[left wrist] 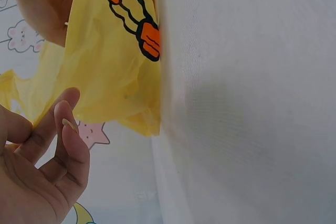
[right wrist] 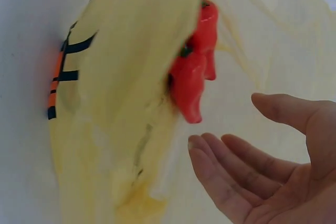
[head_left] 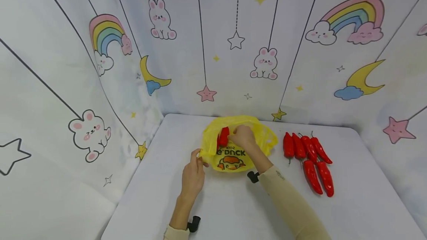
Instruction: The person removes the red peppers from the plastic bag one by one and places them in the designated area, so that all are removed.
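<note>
A yellow plastic bag (head_left: 209, 136) with a cartoon duck printed on it lies with its mouth spread. My left hand (head_left: 194, 175) pinches the bag's left edge between thumb and index finger; the left wrist view shows this pinch (left wrist: 44, 150). Over the bag's mouth, my right hand (head_left: 245, 137) has its thumb apart from its bent fingers, holding nothing (right wrist: 257, 166). Just beyond those fingertips, two red chili peppers (right wrist: 189, 85) show inside the bag, partly covered by its front side. In the head view these bagged peppers (head_left: 224, 136) sit left of the right hand.
Right of the bag, several red chili peppers (head_left: 310, 173) lie in two rows on the white table (head_left: 227, 206). Behind and beside the table hangs a white cloth (head_left: 186, 66) with cartoon drawings.
</note>
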`<action>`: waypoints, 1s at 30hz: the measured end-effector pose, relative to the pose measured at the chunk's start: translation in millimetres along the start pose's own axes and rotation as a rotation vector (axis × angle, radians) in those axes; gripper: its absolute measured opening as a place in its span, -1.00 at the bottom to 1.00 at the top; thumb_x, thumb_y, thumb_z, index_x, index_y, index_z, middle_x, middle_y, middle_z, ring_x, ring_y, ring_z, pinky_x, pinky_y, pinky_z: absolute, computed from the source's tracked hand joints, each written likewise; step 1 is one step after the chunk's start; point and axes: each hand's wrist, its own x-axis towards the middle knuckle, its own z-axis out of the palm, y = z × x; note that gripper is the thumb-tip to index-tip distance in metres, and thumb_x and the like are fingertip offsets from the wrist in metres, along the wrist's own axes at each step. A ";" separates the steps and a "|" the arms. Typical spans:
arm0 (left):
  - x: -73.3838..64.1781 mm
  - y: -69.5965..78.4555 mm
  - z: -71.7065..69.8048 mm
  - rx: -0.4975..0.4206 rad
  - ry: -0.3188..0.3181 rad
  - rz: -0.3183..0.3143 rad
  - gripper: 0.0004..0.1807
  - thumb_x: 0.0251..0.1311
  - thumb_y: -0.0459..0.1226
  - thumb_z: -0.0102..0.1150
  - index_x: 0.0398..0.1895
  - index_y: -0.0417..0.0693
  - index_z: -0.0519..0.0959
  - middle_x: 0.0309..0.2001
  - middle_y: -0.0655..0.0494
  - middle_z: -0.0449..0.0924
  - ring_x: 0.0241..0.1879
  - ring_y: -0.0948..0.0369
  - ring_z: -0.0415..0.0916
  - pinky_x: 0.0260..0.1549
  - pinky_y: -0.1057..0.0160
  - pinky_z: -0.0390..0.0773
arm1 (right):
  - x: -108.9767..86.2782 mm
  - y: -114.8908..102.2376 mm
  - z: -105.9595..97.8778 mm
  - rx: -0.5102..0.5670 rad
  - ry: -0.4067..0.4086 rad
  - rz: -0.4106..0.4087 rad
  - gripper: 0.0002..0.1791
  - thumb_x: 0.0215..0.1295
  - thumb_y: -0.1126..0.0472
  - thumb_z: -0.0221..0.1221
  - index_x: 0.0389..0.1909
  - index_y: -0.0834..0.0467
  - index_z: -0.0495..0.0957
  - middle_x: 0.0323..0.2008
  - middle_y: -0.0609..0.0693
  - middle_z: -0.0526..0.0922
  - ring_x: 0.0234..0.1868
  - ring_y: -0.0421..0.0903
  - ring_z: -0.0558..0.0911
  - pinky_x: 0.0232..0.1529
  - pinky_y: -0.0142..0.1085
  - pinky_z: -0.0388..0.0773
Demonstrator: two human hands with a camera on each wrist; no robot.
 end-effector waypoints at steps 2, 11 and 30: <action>-0.3 0.5 0.9 0.002 -0.004 -0.007 -0.64 0.68 -0.28 -0.23 0.42 0.07 0.32 -0.30 0.16 0.74 -0.65 0.31 0.34 -0.61 0.32 0.38 | 4.1 3.9 3.6 -0.012 0.009 0.010 -0.53 0.32 -0.01 0.39 0.01 0.31 0.73 0.02 0.20 0.76 -0.01 0.15 0.72 -0.03 -0.01 0.67; -1.9 2.2 -0.4 0.005 -0.009 -0.002 -0.64 0.67 -0.30 -0.21 0.42 0.04 0.32 -0.28 0.05 0.75 -0.65 0.32 0.34 -0.61 0.33 0.38 | 24.6 7.8 20.0 0.025 -0.112 0.095 -0.54 0.24 -0.01 0.40 -0.62 0.13 0.41 -0.67 -0.07 0.33 -0.64 -0.13 0.30 -0.59 -0.30 0.26; -4.1 -7.8 1.7 0.006 0.007 0.029 -0.62 0.66 -0.33 -0.19 0.43 0.02 0.31 -0.31 0.10 0.73 -0.67 0.35 0.28 -0.63 0.35 0.35 | 36.5 -3.7 52.1 -0.163 -0.022 0.173 -0.49 0.22 -0.20 0.28 -0.24 0.22 0.59 -0.34 0.07 0.63 -0.30 0.02 0.62 -0.18 -0.07 0.66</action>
